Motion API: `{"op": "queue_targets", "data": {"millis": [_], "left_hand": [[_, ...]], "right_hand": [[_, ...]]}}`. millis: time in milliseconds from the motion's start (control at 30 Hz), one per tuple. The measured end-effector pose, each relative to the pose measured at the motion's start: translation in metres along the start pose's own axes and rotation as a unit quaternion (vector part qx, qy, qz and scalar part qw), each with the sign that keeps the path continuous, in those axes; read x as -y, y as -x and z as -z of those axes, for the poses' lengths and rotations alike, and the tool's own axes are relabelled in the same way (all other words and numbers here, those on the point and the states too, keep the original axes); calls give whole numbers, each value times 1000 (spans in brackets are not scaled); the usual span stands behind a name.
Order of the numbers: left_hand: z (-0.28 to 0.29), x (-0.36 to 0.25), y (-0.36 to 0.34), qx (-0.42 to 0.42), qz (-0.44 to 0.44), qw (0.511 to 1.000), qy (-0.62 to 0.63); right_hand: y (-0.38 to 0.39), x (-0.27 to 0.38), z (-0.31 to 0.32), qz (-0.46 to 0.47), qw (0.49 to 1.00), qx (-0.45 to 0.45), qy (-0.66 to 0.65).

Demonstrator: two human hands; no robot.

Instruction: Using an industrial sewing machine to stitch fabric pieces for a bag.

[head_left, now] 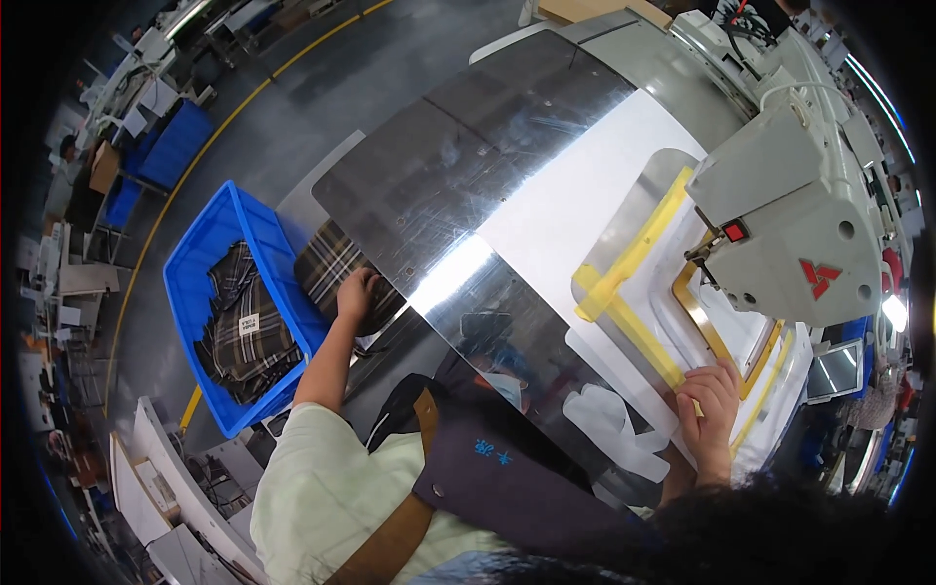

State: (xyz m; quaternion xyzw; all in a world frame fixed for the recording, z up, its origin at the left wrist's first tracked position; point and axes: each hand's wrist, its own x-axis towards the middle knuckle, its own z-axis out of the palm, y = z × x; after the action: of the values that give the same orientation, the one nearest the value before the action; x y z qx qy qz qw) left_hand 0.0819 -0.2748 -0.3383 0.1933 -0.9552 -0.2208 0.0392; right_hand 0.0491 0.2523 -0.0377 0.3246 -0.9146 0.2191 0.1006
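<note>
My left hand (357,294) reaches out to the left, fingers curled on a dark plaid cloth piece (331,255) that lies beside the shiny table plate. Part of that cloth is hidden under my hand and the plate. My right hand (710,400) rests on the near edge of a clear sewing template (632,327) with yellow tape along its borders, thumb apart from the fingers. Inside the template sits a gold-coloured metal frame (700,317), partly under the grey sewing machine head (790,214).
On the left, a blue crate (232,195) holds several plaid pieces (249,331), one bearing a white label. White paper-like strips (609,429) lie near my right forearm. A small screen (836,372) stands at the right. Dark and white panels cover the machine table (458,156).
</note>
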Motion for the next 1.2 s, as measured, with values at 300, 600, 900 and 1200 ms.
{"op": "queue_targets", "data": {"millis": [300,600,900,1200], "left_hand": [[99,107,-39,-269,188,786,525],[242,-75,-78,-151,-61,847,507],[158,-349,-48,123,-363,897,222],[132,-407,-106,112,-453,884,35]], "right_hand": [[-30,38,-6,92,970,205,-91],[-10,44,-21,140,948,275,-78],[0,37,-31,140,954,228,-135],[-18,5,-29,81,989,115,-43]]}}
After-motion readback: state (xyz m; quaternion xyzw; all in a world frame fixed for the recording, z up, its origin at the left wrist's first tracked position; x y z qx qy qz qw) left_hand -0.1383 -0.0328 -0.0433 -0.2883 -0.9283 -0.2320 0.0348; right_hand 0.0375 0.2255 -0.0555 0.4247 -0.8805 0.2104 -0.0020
